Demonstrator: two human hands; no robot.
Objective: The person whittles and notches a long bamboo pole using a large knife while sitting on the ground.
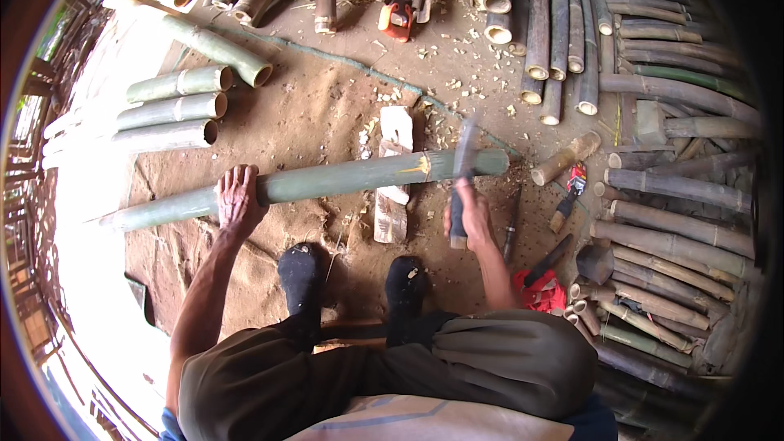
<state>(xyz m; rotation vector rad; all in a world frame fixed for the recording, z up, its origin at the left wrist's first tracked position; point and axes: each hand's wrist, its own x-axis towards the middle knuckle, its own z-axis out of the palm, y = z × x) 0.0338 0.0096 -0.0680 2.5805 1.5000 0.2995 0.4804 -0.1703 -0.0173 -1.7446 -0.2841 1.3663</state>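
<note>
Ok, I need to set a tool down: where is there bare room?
Mainly the mat beyond the pole, between the cut bamboo lengths and the pale wood; also between the left forearm and left foot. Crowded: the person's right, with a red cloth and stacked bamboo.

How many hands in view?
2: the left hand is wrapped over the green bamboo pole, near its left part; the right hand holds a motion-blurred bladed tool. No others visible.
</note>
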